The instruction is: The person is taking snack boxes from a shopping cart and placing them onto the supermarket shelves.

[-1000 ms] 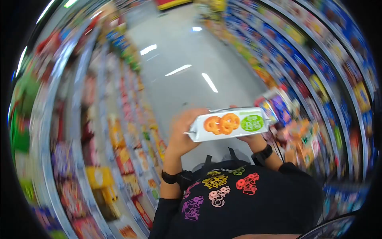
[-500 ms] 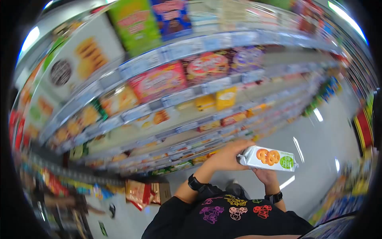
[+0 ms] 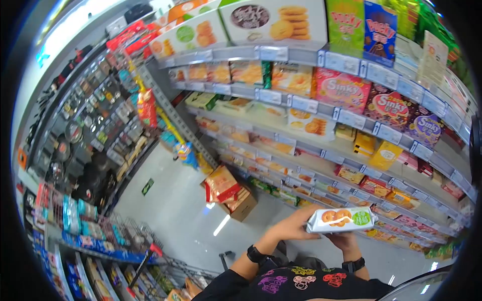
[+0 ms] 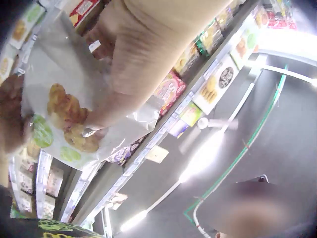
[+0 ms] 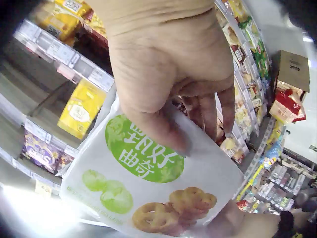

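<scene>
To the right, a shelf unit [image 3: 301, 53] bears a green Pocky box [image 3: 346, 25] and a blue Pocky box [image 3: 380, 34], with a large white biscuit box [image 3: 273, 22] on their left. Below stand 3 Sinky packs [image 3: 391, 104]: pink, dark and purple. Farther left, a cardboard carton [image 3: 244, 207] topped with red packets [image 3: 222, 185] sits on the floor [image 3: 188, 223]; pans [image 3: 73, 132] hang at the far left.

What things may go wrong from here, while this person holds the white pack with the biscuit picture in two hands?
1. The left hand and right hand both grip the white pack; it looks soft-wrapped, so squeezing hard might crush its contents.
2. A carton stands on the floor near the shelf, with red packs on top; walking that way might mean a stumble.
</scene>
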`<control>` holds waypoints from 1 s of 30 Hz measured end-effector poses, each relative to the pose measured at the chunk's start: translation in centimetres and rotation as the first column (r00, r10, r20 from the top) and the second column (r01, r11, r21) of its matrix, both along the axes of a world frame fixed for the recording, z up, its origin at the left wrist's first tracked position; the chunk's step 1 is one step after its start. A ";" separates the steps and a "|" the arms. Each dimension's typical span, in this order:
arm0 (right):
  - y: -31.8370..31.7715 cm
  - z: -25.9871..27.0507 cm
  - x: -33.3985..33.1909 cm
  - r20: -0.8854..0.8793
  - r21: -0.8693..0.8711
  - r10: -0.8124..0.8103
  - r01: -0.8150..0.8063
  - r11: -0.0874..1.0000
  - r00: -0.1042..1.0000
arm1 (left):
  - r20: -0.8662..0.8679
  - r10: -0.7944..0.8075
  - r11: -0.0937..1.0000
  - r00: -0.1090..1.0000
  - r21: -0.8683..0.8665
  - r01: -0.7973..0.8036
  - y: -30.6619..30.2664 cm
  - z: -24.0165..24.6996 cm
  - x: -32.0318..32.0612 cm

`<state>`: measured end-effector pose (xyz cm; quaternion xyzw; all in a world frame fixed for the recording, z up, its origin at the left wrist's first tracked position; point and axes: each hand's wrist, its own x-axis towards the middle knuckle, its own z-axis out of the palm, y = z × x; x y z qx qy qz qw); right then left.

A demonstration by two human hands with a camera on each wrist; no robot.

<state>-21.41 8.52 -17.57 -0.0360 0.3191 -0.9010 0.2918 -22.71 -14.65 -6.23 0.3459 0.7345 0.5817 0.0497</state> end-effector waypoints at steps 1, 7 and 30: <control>-0.8 1.2 -0.2 -0.019 0.043 0.054 -0.053 0.998 0.998 | 0.022 0.052 0.999 0.998 -0.013 -0.052 -0.9 0.3 0.7; -4.5 4.8 -2.5 -0.164 0.025 0.141 -0.139 0.990 0.976 | -0.032 0.243 0.970 0.970 0.004 -0.243 -4.8 2.0 1.5; -3.9 7.9 -2.5 -0.155 0.015 -0.198 0.203 0.979 0.968 | -0.031 0.190 0.973 0.981 0.139 -0.184 -7.7 4.4 -2.1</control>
